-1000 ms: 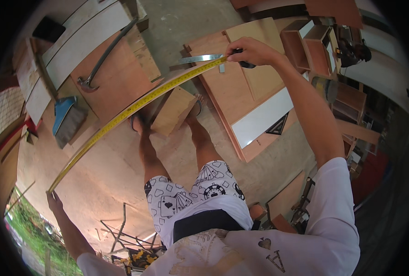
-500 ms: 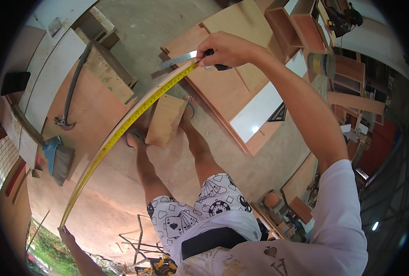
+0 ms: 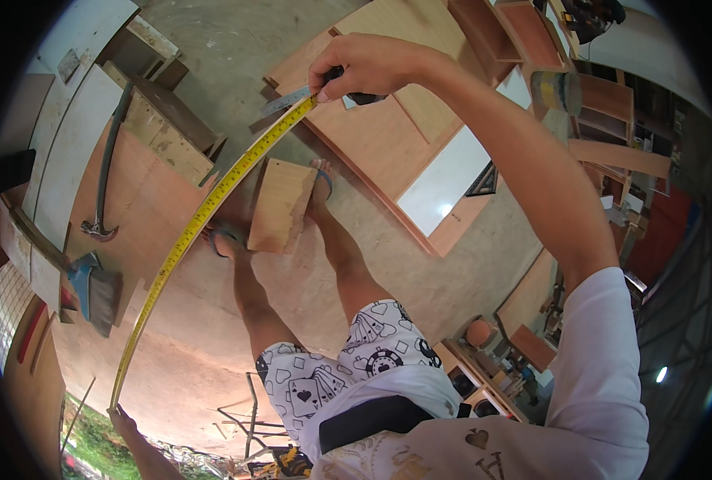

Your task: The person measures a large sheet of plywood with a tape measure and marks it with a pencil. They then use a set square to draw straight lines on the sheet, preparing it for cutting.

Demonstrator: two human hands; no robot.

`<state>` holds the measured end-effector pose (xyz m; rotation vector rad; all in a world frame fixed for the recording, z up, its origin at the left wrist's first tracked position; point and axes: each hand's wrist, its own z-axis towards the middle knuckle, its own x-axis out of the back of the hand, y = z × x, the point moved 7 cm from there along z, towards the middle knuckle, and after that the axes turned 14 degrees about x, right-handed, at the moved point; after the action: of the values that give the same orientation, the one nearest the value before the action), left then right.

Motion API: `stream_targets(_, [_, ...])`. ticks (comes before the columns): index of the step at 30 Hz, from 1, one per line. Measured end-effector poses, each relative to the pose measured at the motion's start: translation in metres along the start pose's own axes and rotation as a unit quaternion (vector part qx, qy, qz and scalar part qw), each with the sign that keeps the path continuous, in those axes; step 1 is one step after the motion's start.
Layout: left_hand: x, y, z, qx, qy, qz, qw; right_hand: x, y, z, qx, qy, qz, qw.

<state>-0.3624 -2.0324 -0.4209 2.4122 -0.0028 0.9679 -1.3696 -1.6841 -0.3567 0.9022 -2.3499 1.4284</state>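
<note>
A yellow tape measure (image 3: pixel 194 230) stretches in a long curve from my right hand down to my left hand, apparently along the edge of a thin wooden strip. My right hand (image 3: pixel 364 68) is raised at the upper middle, its fingers closed round the upper end of the tape. The same hand grips a flat metal rule (image 3: pixel 286 102) and a dark object, partly hidden by the palm. At the lower left, my left hand (image 3: pixel 122 422) pinches the lower end of the tape. Its fingertips are small in view.
A wooden board (image 3: pixel 282 206) lies between my feet. On the left are a hammer (image 3: pixel 106 176), a blue-headed broom (image 3: pixel 92 292) and a wooden box (image 3: pixel 164 124). A large panel (image 3: pixel 372 152) with a white inset and a black triangular square (image 3: pixel 482 181) lies ahead. Cabinets (image 3: pixel 604 104) stand right.
My right hand has shifted left and slightly up with the tape and metal rule. My left hand moved a little down and right. The tape's yellow face now shows more.
</note>
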Motion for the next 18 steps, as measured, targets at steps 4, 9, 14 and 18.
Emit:
stream_targets(4, [-0.001, 0.009, -0.001, -0.035, -0.011, 0.056, 0.998, 0.000, 0.004, 0.007, 0.018, -0.027, -0.004, 0.999])
stream_targets(9, [-0.001, 0.002, 0.000, -0.013, -0.007, -0.006, 1.000, 0.000, -0.001, 0.006, 0.041, -0.012, -0.015, 0.999])
stream_targets(14, [-0.013, 0.011, -0.011, -0.093, -0.040, 0.149, 0.984, -0.001, -0.004, 0.003, 0.057, 0.019, -0.012, 0.998])
stream_targets(18, [-0.019, 0.011, -0.021, -0.059, -0.056, 0.025, 0.996, -0.001, -0.003, 0.002, 0.063, 0.028, -0.011, 0.998])
